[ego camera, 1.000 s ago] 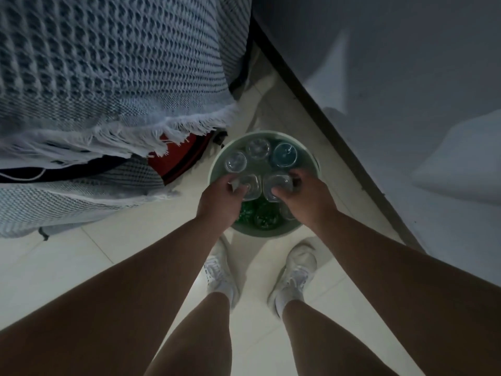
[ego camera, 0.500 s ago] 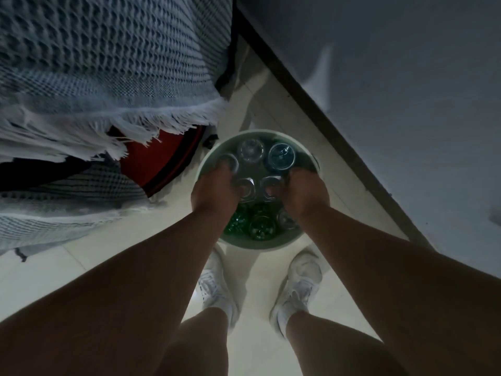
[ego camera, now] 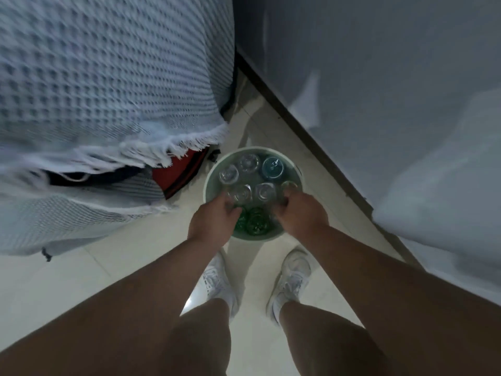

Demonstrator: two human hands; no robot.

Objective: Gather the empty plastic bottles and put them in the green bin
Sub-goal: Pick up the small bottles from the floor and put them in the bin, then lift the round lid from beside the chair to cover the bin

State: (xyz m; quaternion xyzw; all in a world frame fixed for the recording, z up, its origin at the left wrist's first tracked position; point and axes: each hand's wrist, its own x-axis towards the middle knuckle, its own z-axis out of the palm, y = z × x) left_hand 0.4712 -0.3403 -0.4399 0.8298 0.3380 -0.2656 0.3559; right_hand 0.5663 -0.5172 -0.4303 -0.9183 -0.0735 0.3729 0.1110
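View from above, looking down at a person's arms, legs and white sneakers [ego camera: 291, 280] on a pale tiled floor [ego camera: 67, 280]. Just beyond the feet stands a round green bin [ego camera: 210, 180], packed with plastic bottles standing bottom-up, so their round bases face the camera. At the far side are two clear bottles [ego camera: 249, 162] and a blue-tinted bottle [ego camera: 272, 167]; two more clear ones sit in the middle, and green bottles [ego camera: 256, 221] fill the near side.

Both arms reach straight down into the bin. The left hand [ego camera: 214, 223] rests over the near left part, fingers curled against the middle-left clear bottle [ego camera: 242, 194]. The right hand [ego camera: 302, 213] covers the near right part, fingers bent beside the middle-right clear bottle [ego camera: 265, 191]. Whether either hand truly grips a bottle cannot be told.

To the left hangs a fringed white waffle-weave cover [ego camera: 108, 90] over something red [ego camera: 179, 172]. A pale wall [ego camera: 379, 77] with a dark baseboard [ego camera: 298, 131] runs along the right.
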